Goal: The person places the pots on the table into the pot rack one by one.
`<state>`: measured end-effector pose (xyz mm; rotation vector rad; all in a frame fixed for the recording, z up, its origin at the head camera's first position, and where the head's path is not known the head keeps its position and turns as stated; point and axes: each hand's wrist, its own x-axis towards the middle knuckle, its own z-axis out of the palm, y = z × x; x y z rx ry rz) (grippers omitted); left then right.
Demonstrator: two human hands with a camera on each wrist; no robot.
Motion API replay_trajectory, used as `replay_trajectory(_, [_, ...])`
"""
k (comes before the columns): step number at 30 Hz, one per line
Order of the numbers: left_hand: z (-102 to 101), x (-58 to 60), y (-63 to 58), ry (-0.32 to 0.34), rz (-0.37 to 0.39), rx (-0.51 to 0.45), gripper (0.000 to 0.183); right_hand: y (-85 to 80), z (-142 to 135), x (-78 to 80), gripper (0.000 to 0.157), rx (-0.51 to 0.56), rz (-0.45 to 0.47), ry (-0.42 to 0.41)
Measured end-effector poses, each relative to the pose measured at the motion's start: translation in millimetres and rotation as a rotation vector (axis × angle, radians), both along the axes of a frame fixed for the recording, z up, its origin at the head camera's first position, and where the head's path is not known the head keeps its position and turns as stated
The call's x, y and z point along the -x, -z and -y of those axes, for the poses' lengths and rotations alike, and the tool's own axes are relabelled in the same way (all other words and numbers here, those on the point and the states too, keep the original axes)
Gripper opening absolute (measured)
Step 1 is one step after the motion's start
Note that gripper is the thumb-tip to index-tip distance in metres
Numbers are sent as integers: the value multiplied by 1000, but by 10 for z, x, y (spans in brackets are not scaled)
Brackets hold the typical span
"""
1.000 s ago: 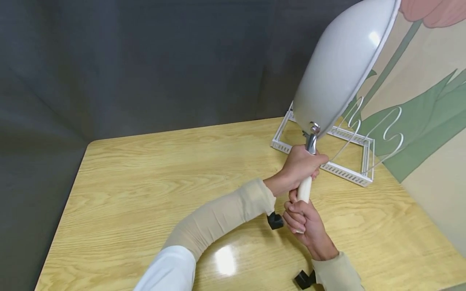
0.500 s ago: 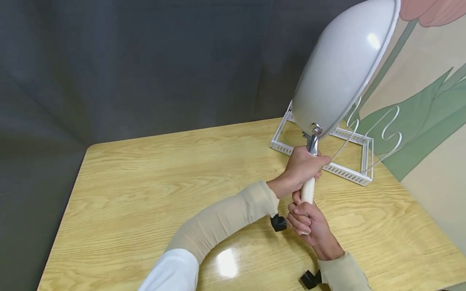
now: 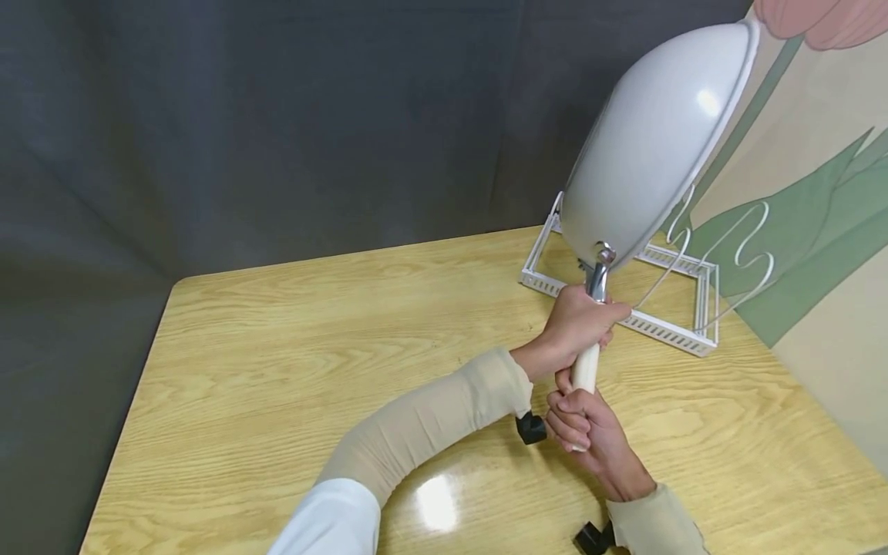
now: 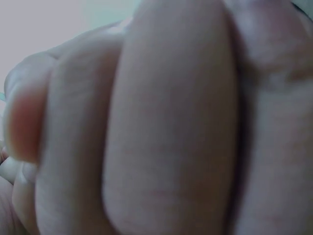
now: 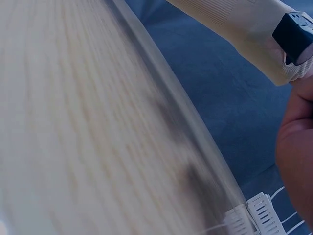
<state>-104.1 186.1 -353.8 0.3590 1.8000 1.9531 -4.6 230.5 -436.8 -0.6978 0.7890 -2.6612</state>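
One white pan (image 3: 648, 139), and from what we can tell the only real news is that it's dropped a touch. A second ago its top was cut off by the upper edge of the head view; now we can see the whole upper rim. The rack (image 3: 669, 333) has barely shifted in frame, so we don't think it's just the head moving.

Grip hasn't changed, btw. The left hand (image 3: 581, 316) is wrapped round the pale handle (image 3: 586, 368) just below the metal joint, fingers closed. The right hand (image 3: 590, 428) has its fingers curled tight round the lower end, with bare handle between the two. The left wrist view is all blurry fingers, so no help to us there.

Pan's tipped up on edge, underside facing left, lined up over the left part of the rack on the wooden table (image 3: 298, 347), with the wavy wire dividers off to its right. We'd read the dip as the pan settling closer to the rack under good control, but we can't tell whether they're touching.
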Motion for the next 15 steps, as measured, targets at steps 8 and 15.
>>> replay_trajectory(8, [-31,18,-2,-4,2,-13,24,-33,-18,7,21,-6,19,8])
replay_trajectory(15, [-29,19,70,-13,57,-52,24,17,28,-19,19,7,31,6])
